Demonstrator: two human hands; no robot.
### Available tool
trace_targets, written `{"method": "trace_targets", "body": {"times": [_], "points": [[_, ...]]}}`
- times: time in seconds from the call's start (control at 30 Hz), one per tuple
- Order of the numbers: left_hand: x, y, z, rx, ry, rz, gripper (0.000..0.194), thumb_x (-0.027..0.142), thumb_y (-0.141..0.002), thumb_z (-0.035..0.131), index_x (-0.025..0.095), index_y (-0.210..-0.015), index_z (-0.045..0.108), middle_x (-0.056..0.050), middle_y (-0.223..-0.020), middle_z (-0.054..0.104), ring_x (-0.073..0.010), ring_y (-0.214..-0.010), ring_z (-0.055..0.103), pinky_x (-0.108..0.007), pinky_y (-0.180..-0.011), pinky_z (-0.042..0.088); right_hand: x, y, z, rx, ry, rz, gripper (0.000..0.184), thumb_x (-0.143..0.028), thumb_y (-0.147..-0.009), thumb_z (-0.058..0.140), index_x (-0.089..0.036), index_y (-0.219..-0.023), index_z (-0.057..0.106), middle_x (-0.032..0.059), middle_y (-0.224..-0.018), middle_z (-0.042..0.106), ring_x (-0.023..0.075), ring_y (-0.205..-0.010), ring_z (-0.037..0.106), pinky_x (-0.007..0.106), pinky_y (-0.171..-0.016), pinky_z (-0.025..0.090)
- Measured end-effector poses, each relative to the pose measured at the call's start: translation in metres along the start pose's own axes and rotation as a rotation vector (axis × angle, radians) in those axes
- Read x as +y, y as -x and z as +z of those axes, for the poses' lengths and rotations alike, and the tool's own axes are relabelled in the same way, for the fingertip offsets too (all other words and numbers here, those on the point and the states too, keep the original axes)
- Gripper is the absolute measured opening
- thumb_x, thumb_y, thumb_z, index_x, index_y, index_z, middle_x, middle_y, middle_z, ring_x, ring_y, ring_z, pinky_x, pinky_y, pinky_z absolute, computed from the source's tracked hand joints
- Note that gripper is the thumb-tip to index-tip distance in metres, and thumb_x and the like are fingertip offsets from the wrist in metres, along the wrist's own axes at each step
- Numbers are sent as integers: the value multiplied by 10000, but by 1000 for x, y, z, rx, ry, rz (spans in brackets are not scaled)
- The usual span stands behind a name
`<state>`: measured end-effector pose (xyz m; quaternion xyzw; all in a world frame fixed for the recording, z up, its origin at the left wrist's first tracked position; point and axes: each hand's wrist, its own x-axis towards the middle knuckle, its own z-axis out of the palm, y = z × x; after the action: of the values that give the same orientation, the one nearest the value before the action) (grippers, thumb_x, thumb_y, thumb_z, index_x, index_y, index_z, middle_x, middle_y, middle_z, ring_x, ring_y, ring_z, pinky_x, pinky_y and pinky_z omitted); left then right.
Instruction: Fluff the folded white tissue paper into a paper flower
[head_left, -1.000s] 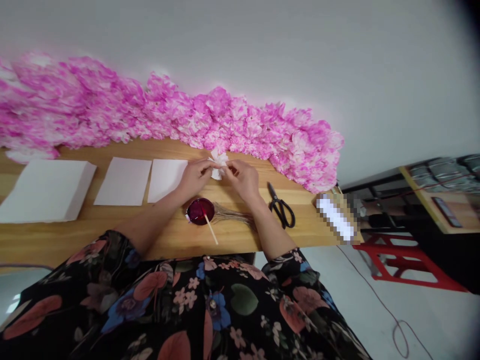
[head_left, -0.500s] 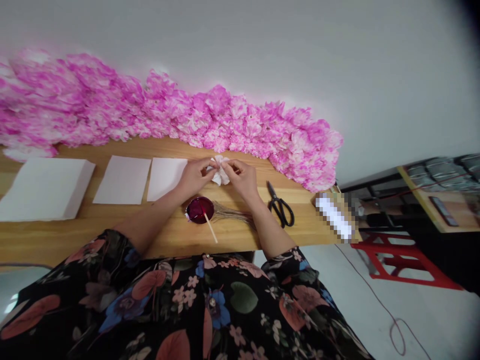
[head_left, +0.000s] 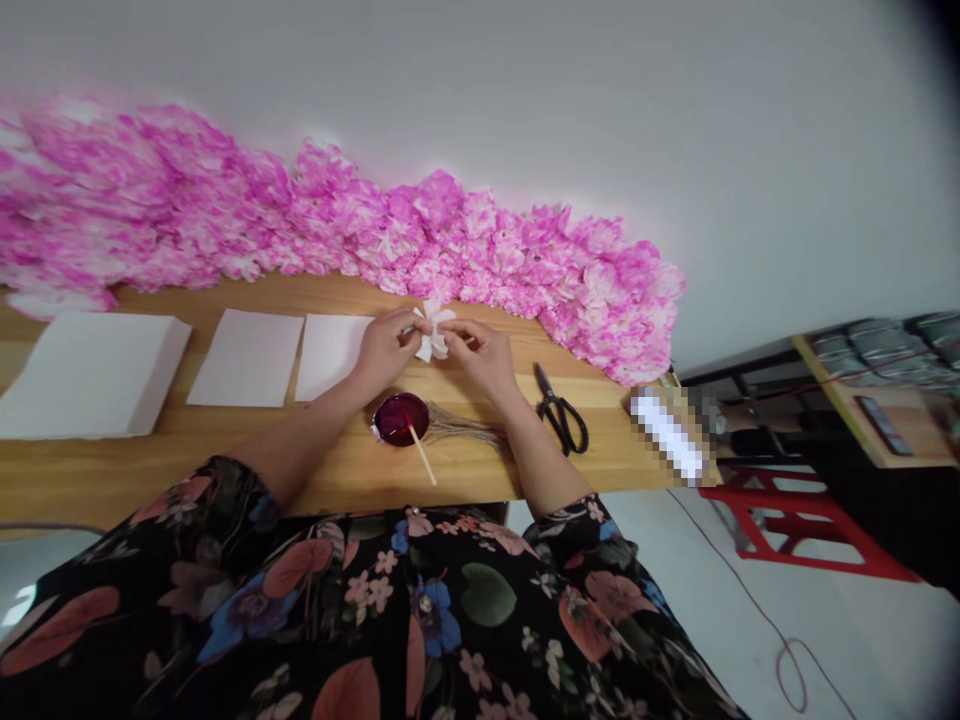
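Observation:
A small white paper flower [head_left: 434,345] with several spread petals is held up between my two hands over the wooden table. My left hand [head_left: 388,348] pinches it from the left, thumb and fingertips closed on a petal. From the right, my right hand [head_left: 484,356] grips its other side between thumb and forefinger. Nearer to me sits a small bowl of dark magenta dye [head_left: 391,420] with a thin wooden stick [head_left: 423,455] leaning out of it. A bundle of thin brown strands [head_left: 466,427] lies beside the bowl, partly under my right forearm.
Black-handled scissors [head_left: 559,412] lie right of my right arm. On the left are a thick stack of white paper [head_left: 90,370] and two thinner paper piles, one a white sheet pile [head_left: 246,358]. Pink-white paper flowers [head_left: 420,235] line the wall. A red stool [head_left: 810,525] stands at right.
The white flower has turned and its petals now stand out more separately. Both hands have shifted slightly, keeping their pinch on it.

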<state>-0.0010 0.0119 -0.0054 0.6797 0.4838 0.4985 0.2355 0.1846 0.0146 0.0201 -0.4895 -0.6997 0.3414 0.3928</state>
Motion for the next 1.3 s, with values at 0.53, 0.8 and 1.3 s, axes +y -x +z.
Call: {"method": "trace_targets", "body": {"times": [0.53,0.8,1.3], "points": [[8,-1,-4,-121,42,6,196,360,-879,629,200,-835,733,-34,-878,781,-196,-816,672,-316,-816,505,4,1,1,49,173,-159,125,-297,-958,650,-227,-1004,743,22,-923,773,164,-771,659,289,-717,508],[5,1,-3,-94,22,-3,154,290,-851,600,188,-802,704,-21,-805,748,-160,-699,614,-275,-690,465,5,1,1,27,209,-245,157,-280,-978,622,-220,-958,766,43,-971,783,183,-861,680,304,-798,521],[7,1,-4,-97,39,-12,141,292,-844,594,203,-801,695,-16,-806,747,-161,-704,613,-286,-708,476,1,3,0,20,275,-201,156,-286,-965,614,-221,-939,753,40,-931,770,171,-810,656,290,-741,499]]}}
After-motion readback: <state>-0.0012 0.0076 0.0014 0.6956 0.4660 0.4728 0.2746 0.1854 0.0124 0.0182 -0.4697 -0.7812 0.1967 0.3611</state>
